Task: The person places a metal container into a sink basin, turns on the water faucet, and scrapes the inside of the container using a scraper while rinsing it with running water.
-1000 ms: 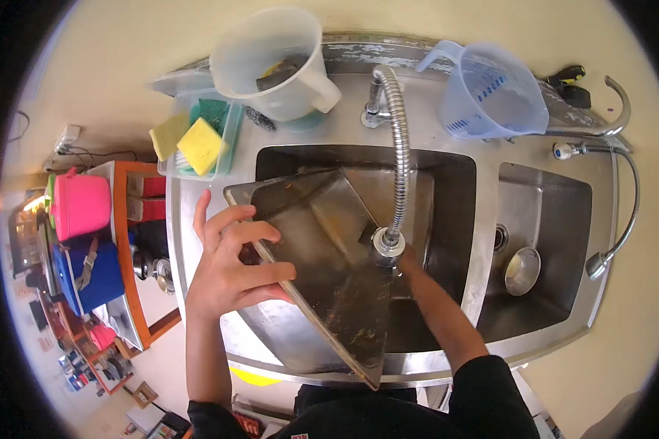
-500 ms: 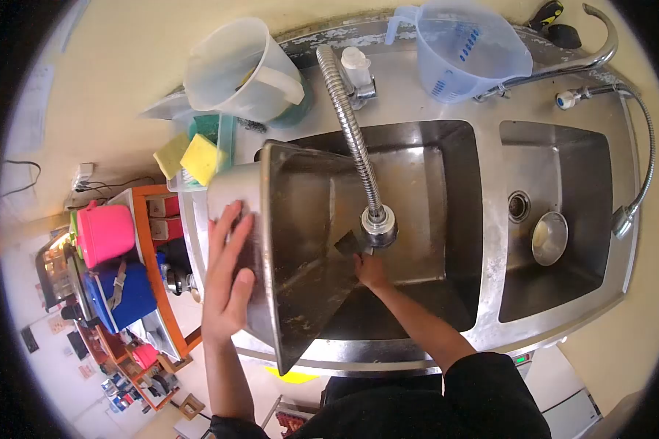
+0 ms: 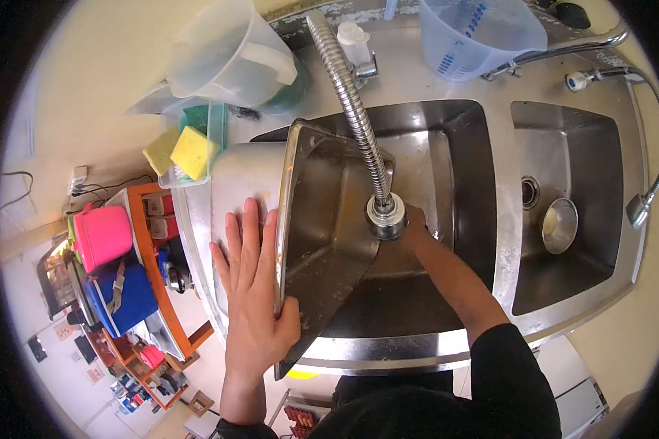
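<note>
A large deep metal pan point(image 3: 322, 271) stands tilted on its side over the left basin, its open mouth facing right. My left hand point(image 3: 252, 285) lies against the pan's outer wall beside the rim, fingers stretched and spread. Inside the basin my right hand point(image 3: 416, 218) is closed, its fingers partly hidden behind the spray head point(image 3: 386, 218) of the flexible metal faucet hose point(image 3: 347, 95). It holds a flat scraper, mostly hidden now; a grey edge shows above the hand.
The large sink basin point(image 3: 470, 219) holds brownish wet residue. A smaller basin point(image 3: 600, 256) on the right contains a metal bowl point(image 3: 560, 226). Plastic jugs point(image 3: 219, 58) stand behind, and sponges point(image 3: 194, 152) sit in a caddy at the left. A shelf point(image 3: 150, 256) with boxes stands farther left.
My right hand has moved right and up, behind the spray head. My left hand has shifted right and lies flatter on the pan. The pan's rim has moved slightly right, and the view has shifted.
</note>
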`<state>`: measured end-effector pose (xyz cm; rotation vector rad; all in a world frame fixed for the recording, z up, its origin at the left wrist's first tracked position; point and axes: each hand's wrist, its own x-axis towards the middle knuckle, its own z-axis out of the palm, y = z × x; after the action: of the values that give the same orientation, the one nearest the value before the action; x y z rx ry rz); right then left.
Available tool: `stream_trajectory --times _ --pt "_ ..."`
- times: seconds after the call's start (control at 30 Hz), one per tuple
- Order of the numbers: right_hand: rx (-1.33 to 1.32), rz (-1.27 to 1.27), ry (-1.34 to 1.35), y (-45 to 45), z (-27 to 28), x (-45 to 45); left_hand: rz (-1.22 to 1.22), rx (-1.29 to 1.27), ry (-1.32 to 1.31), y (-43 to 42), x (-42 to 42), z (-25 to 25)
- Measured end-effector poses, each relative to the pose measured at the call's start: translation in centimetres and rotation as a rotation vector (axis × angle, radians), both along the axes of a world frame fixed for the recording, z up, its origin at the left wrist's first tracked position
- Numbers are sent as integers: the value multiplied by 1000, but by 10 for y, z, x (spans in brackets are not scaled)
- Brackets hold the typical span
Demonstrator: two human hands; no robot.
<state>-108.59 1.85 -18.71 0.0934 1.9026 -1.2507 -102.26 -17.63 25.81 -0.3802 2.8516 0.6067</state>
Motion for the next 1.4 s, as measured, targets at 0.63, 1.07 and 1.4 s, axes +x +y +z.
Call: stream_trajectory --times 0.63,1.07,1.4 --pt "227 1138 566 7 70 52 -58 12 6 -2 -3 -4" --pt "41 1075 186 -43 143 56 -68 31 66 9 3 -13" --pt "-207 1116 364 -13 222 49 -67 33 95 11 8 -15"
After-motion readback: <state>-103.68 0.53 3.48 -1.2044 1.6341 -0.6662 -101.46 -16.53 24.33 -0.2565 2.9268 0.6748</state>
